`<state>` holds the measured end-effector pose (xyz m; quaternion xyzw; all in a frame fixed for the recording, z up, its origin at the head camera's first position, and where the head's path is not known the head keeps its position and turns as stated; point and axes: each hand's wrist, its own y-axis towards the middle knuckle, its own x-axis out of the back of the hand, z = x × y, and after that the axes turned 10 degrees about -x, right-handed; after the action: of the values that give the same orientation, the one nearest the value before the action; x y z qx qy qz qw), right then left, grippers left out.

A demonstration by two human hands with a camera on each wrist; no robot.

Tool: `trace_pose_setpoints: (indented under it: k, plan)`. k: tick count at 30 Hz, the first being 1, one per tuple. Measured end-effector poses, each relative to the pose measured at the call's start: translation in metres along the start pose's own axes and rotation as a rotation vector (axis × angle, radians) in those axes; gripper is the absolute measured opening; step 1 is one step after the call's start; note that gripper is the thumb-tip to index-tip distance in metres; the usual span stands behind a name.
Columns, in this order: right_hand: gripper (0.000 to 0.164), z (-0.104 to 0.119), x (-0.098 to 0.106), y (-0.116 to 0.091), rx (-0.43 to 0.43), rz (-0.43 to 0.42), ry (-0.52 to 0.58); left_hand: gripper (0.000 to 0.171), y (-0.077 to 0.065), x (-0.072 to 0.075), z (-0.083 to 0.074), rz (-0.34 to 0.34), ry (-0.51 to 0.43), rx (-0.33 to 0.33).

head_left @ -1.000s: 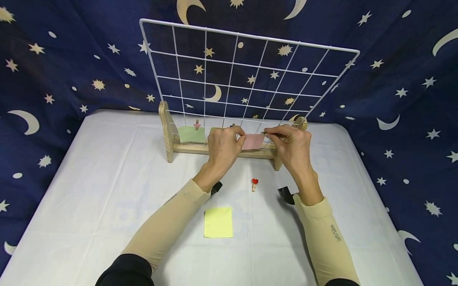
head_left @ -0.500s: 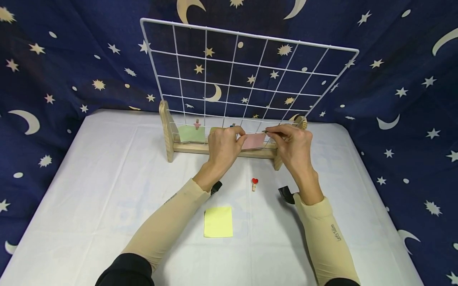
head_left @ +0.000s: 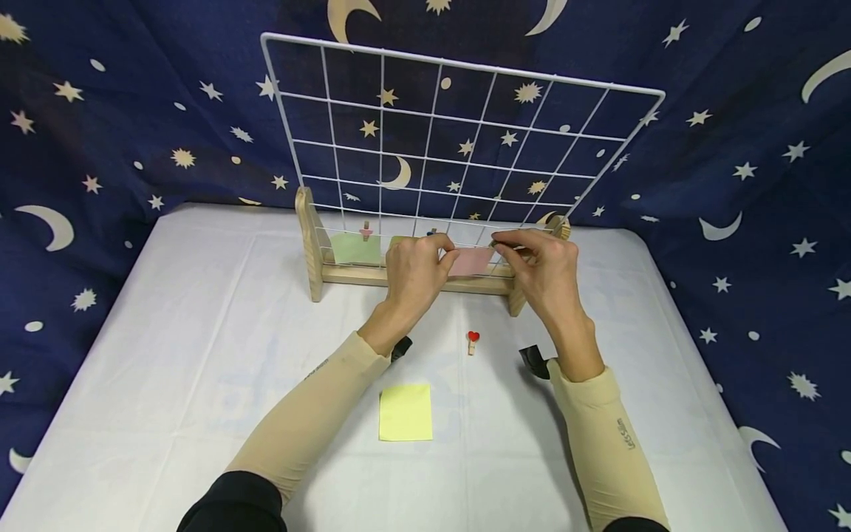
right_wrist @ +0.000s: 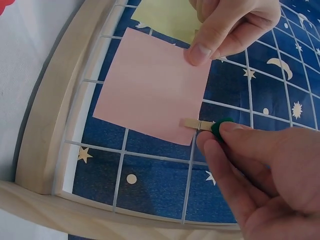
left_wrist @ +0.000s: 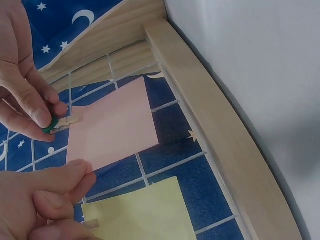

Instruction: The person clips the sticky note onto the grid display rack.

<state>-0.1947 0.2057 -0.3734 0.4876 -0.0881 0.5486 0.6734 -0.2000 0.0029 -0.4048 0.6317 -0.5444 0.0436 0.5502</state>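
A white grid (head_left: 465,66) in a wooden stand (head_left: 352,275) rises near the far edge of the bench (head_left: 199,369), before a navy cloth (head_left: 219,44) of moons and stars. Low on the grid, a green note (head_left: 355,249) hangs by a pink clip (head_left: 366,231) toward the stand's left end. Next to it is a yellow note (left_wrist: 145,210), largely hidden behind the left hand (head_left: 419,266) in the head view.

A yellow pad (head_left: 405,412) lies midway between the bench's side edges, nearer its near edge; a red heart clip (head_left: 473,341) lies between pad and stand. Black straps (head_left: 534,360) show by both wrists, partly covered by the arms.

The right sleeve (head_left: 601,436) bears lettering that seems to read "LetsSlim"; the print on the left sleeve (head_left: 312,421) is too small to read.

The pink note (right_wrist: 150,85) is before the grid's lower rows, right of the yellow one. The left hand pinches its upper left corner between thumb and finger. The right hand (head_left: 545,266) pinches a green-topped clip (right_wrist: 206,126), whose wooden tip overlaps the note's upper edge near the right corner; whether it also grips the wire cannot be told.
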Motion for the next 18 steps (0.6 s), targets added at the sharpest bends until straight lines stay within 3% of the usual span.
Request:
trace_pose_setpoints:
  k: [10, 18]
  plan:
    - [0.016, 0.0002, 0.0009, -0.0011, -0.016, 0.014, 0.008, 0.018, -0.0005, 0.0032, -0.0006, -0.002, 0.086, -0.022]
    - [0.015, -0.0011, -0.0005, -0.0014, 0.008, -0.010, 0.018, 0.025, 0.0002, 0.0079, 0.0001, -0.046, 0.058, -0.046]
